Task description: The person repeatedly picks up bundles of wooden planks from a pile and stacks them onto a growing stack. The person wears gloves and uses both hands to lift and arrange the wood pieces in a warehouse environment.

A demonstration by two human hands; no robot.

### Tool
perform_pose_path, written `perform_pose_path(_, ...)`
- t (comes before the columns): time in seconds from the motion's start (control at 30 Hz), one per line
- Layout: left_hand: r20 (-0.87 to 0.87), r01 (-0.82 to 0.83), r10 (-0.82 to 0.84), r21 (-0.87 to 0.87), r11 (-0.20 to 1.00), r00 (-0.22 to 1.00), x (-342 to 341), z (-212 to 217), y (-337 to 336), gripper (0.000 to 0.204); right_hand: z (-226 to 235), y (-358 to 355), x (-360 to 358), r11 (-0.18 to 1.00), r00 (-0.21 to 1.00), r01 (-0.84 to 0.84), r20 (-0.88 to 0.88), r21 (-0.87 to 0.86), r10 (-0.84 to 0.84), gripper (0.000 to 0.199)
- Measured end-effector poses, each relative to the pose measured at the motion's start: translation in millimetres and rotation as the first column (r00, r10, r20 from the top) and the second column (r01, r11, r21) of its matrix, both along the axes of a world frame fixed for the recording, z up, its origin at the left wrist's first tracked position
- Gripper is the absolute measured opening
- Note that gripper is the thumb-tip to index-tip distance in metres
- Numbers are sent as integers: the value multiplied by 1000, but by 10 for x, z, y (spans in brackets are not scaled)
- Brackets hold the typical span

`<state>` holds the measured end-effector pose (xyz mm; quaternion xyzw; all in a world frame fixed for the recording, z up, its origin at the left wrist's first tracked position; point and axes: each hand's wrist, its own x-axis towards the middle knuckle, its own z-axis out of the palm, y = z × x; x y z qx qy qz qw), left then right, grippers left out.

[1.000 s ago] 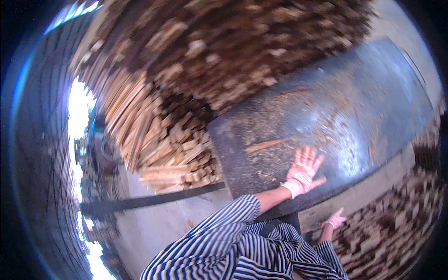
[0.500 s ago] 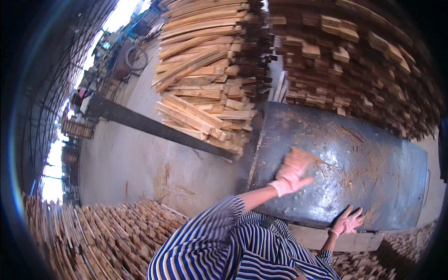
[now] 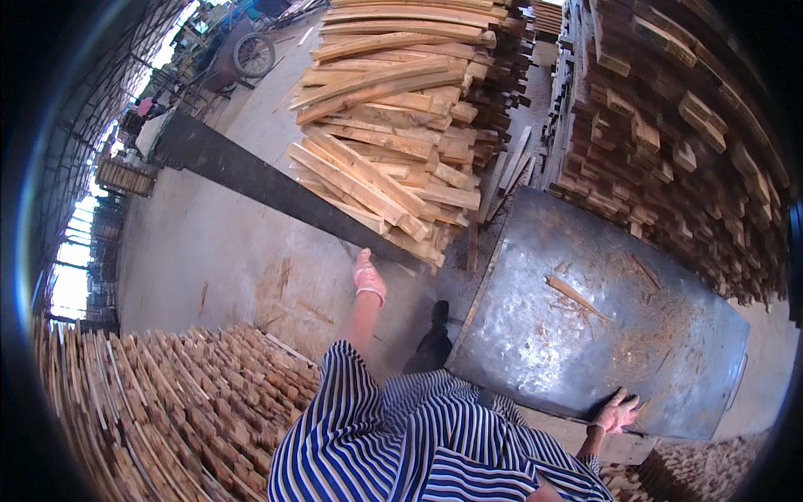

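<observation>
My left hand [image 3: 369, 276], in a thin pinkish glove, is held out over the concrete floor, left of the metal-topped table [image 3: 523, 335]. Its fingers are partly hidden and smeared, and nothing shows in its grip. Beyond it runs a long dark strip [image 3: 276, 184]; I cannot tell whether they touch. At the table's near edge, my right hand [image 3: 617, 413], also gloved, rests with fingers spread on the metal. A long wood sliver [image 3: 577, 297], a darker splinter [image 3: 644, 270] and scattered sawdust [image 3: 623, 339] lie on the tabletop.
Stacked pale boards [image 3: 385, 109] rise beyond the dark strip. A taller wood stack [image 3: 661, 125] stands behind the table. Many thin sticks [image 3: 167, 402] fill the lower left. A wheel [image 3: 253, 55] shows far left, and wood scraps [image 3: 284, 280] lie on the floor.
My left hand has swung left, off the tabletop and out over the floor. The wood sliver it partly covered is now in full sight. My right hand stays at the table's near edge.
</observation>
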<state>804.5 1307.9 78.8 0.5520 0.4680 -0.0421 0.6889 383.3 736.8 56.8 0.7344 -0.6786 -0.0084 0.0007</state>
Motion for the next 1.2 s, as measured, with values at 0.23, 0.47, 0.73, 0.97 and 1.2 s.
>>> perform_pose_path(0.23, 48, 246, -241, -146, 958, 969, 423, 171, 528, 77, 392, 1124, 1709, 774, 583, -509, 512, -375, 631, 69)
perform_pose_path(0.47, 49, 277, -272, -151, 949, 961, 740, 250, 654, 75, 865, 3210, 4130, 320, 89, -937, 794, -138, 602, 68)
perform_pose_path(0.73, 91, 420, -410, -181, 889, 908, 1378, 340, 467, 73, 736, 4279, 5411, 117, 248, -966, 691, 232, 679, 69)
perform_pose_path(0.97, 129, 482, -465, -192, 855, 876, 1680, 388, 448, 71, 909, 4361, 5895, -255, 186, -774, 593, 580, 783, 99)
perform_pose_path(1.2, 209, 562, -523, -247, 789, 826, 1981, 535, -72, 69, 594, 4275, 6068, -339, 374, -685, 710, 645, 597, 106)
